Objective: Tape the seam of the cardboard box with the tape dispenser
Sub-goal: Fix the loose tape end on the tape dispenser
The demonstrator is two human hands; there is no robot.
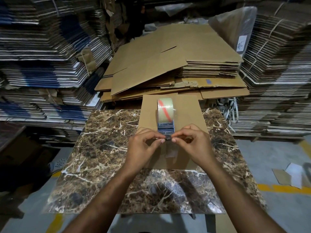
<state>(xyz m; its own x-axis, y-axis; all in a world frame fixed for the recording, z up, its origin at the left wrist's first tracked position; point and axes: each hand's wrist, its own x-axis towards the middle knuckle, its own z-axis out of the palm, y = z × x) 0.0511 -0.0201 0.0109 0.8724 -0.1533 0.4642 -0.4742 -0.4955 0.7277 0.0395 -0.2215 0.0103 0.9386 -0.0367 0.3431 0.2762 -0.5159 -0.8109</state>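
Note:
A flat brown cardboard box (188,115) lies on a dark marble-patterned table top (104,148). On it stands a tape dispenser (166,115) carrying a roll of clear tape with a red stripe. My left hand (143,148) and my right hand (195,145) meet at the dispenser's near end. Thumbs and forefingers of both hands pinch its front edge, where the tape comes out. A short strip of clear tape (170,151) hangs below my fingers over the cardboard.
A pile of flattened cardboard boxes (168,64) lies just behind the table. Tall stacks of bundled cardboard sheets (42,56) rise on the left and on the right (277,73). Grey floor with yellow lines (284,188) and paper scraps lies to the right.

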